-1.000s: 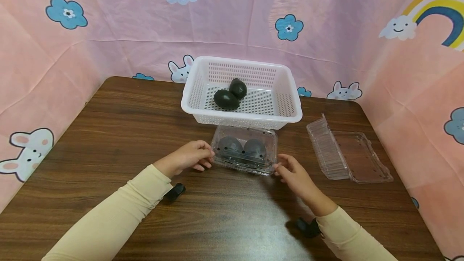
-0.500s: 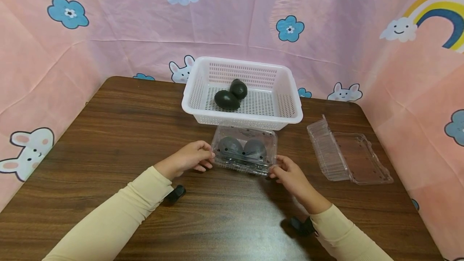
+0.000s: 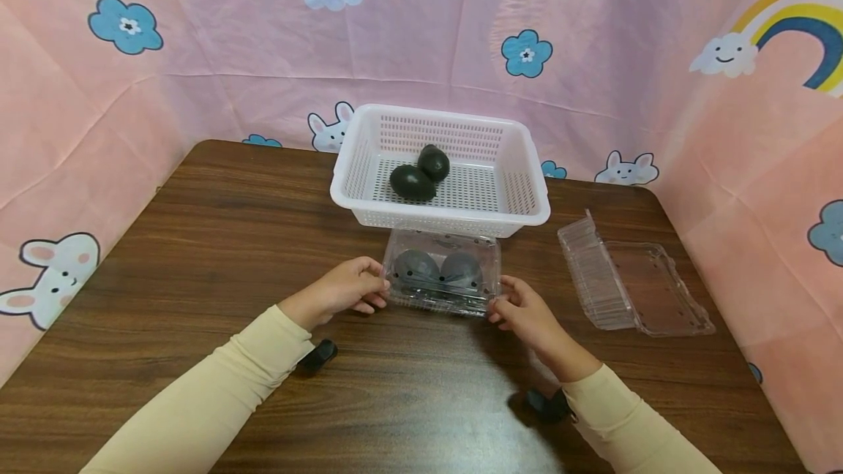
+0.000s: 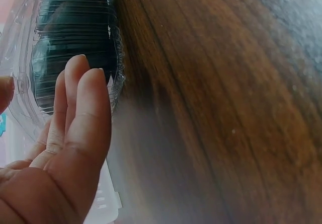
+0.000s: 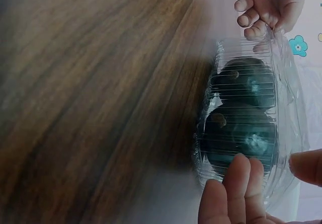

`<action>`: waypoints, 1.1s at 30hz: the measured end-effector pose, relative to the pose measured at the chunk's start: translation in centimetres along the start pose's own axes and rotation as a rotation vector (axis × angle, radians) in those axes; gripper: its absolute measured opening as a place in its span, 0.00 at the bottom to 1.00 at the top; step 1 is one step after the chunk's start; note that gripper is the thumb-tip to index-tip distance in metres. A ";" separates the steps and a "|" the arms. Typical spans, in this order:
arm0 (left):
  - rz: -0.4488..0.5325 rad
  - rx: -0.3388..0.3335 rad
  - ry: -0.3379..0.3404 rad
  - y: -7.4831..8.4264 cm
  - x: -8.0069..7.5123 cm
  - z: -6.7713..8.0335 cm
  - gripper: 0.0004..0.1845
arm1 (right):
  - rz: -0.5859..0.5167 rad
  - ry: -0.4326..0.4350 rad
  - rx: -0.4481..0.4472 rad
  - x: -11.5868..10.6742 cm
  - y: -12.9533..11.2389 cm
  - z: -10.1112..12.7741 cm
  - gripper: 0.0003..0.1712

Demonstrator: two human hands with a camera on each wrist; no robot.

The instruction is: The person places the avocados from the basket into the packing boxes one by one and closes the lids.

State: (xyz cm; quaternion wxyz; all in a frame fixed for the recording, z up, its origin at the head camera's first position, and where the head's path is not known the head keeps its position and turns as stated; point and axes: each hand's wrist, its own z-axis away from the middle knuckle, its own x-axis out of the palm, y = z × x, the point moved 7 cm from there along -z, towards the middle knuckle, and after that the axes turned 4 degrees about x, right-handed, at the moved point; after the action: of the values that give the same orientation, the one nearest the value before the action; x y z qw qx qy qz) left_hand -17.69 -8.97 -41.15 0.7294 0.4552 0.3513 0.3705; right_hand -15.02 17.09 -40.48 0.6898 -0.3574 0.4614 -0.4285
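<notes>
A clear plastic clamshell box (image 3: 443, 240) with its lid over two dark avocados (image 3: 416, 269) sits on the table, in front of the white basket. At its near left corner my left hand (image 3: 342, 287) pinches the rim between thumb and fingers. My right hand (image 3: 530, 320) holds the near right corner likewise. In the right wrist view, the thumb (image 5: 308, 166) lies at the lid's edge and the fingertips (image 5: 236, 173) are against the ribbed side wall. The left wrist view shows the left fingers (image 4: 90, 103) beside the box's ribbed wall.
Behind the box stands a white slotted basket (image 3: 448, 218) holding two more avocados (image 3: 413, 182). A second clear clamshell box (image 3: 632, 280) lies unfolded to the right on the brown wooden table (image 3: 263, 218). Patterned cloth (image 3: 421, 28) hangs around the table's back and sides.
My right hand has shifted slightly left onto the box's near right corner. The box's far lid edge sits a little lower and the box slightly further left. My left hand has barely moved.
</notes>
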 end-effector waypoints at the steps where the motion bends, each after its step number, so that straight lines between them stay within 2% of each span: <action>1: -0.001 0.001 0.001 0.0 0.0 0.0 0.22 | -0.004 -0.004 0.001 0.0 0.0 -0.1 0.33; 33: 0.025 0.034 0.049 -0.1 -0.6 1.0 0.19 | -0.043 -0.105 -0.011 1.0 -1.1 -1.1 0.34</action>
State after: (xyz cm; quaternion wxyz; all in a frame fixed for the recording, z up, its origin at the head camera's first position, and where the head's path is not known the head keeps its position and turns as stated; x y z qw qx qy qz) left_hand -17.08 -9.92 -40.81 0.7081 0.4626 0.3696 0.3847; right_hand -16.12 15.70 -40.19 0.7018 -0.3931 0.4188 -0.4215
